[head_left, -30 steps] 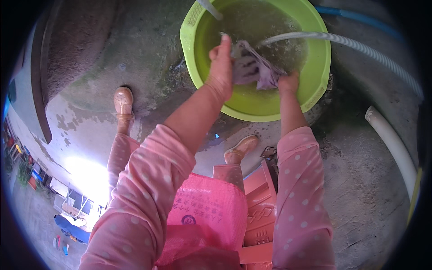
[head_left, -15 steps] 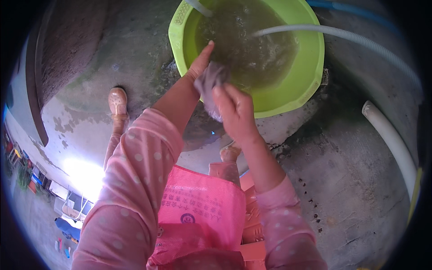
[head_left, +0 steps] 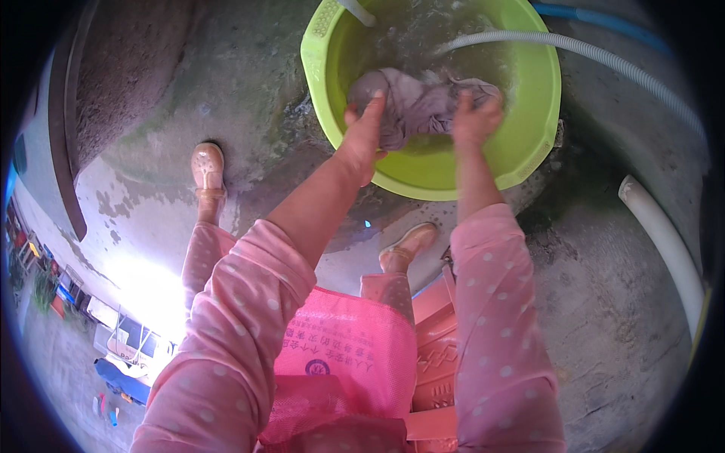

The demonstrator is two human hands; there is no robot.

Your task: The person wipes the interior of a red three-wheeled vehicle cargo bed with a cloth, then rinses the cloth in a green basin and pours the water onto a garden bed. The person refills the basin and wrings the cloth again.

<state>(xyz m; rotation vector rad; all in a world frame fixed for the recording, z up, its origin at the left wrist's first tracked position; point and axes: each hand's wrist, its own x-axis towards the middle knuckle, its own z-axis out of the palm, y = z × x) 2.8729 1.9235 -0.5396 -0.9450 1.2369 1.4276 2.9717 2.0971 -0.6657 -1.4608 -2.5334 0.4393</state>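
Concrete (head_left: 596,325) surrounds our lettered apron (head_left: 362,326), six o'clock; our half-curled left hand (head_left: 364,136) and right hand (head_left: 476,121) grip cloth (head_left: 419,104), now spread within the one-o'clock basin (head_left: 539,106).

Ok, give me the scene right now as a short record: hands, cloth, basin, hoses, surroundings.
left hand: at the cloth's left end, thumb over it
right hand: on the cloth's right end, slightly blurred
cloth: greyish-purple, bunched, spread between both hands over the basin
basin: green, holding murky water
grey hose: crosses the right rim into the basin
blue hose: outside the basin, upper right
white pipe: right of the basin
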